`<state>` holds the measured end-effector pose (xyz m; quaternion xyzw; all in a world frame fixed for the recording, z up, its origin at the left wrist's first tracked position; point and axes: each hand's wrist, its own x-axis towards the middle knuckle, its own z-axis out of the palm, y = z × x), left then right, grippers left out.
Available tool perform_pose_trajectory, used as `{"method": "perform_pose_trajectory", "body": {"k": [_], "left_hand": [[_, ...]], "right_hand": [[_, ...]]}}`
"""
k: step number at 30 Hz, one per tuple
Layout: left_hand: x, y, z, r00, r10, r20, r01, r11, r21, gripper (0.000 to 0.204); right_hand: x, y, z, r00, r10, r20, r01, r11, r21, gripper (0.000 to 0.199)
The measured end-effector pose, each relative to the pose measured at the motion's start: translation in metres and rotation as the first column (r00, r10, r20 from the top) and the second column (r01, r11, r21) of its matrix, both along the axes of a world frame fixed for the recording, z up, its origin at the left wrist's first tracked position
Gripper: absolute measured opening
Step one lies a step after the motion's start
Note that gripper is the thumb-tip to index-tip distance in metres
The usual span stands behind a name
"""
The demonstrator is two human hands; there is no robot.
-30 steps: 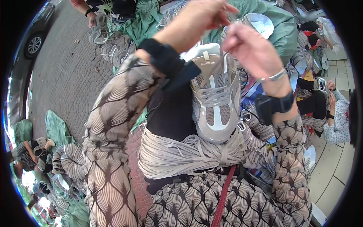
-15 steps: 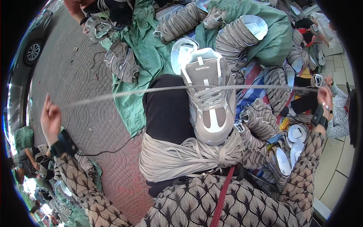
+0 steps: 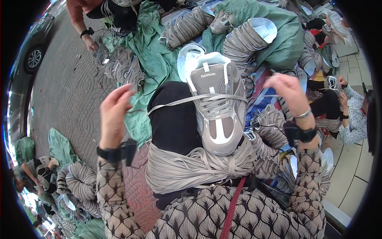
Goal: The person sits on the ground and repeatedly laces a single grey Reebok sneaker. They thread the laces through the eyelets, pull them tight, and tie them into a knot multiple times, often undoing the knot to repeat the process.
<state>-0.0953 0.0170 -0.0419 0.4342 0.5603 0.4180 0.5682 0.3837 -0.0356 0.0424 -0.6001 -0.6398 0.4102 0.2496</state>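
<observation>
A grey and white shoe upper (image 3: 221, 139) rests on my lap, toe toward me, with laces crossed over its throat. A pale shoelace (image 3: 175, 102) runs slack across it and over my dark-trousered knee. My left hand (image 3: 114, 115), fingers curled and thumb close to them, is raised left of the knee; the lace's left stretch reaches toward its palm. Right of the upper, my right hand (image 3: 289, 92) has its fingertips drawn together, and the lace's other stretch meets its palm. A thick bundle of laces (image 3: 187, 169) lies across my thighs, below the toe.
Nested stacks of shoe uppers (image 3: 246, 40) surround me on green sheeting (image 3: 157, 44) and striped cloth. Other people work nearby; one person's hand (image 3: 90, 43) reaches to uppers at the upper left. A parked car (image 3: 38, 51) stands at the far left.
Both my hands have moved inward from far out at the sides. The shoelace, stretched taut between them before, now sags over the knee and the upper.
</observation>
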Motion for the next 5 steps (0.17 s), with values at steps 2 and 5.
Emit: {"method": "perform_pose_trajectory", "body": {"k": [2,5], "left_hand": [[0.051,0.002,0.012,0.972,-0.184,-0.146,0.208,0.964,0.169,0.026],[0.092,0.000,0.025,0.792,-0.226,-0.567,0.479,0.806,0.348,0.023]], "right_hand": [[-0.048,0.012,0.001,0.987,0.156,0.041,-0.157,0.987,0.027,0.022],[-0.084,0.023,0.006,0.915,0.308,0.260,-0.305,0.951,-0.054,0.021]]}}
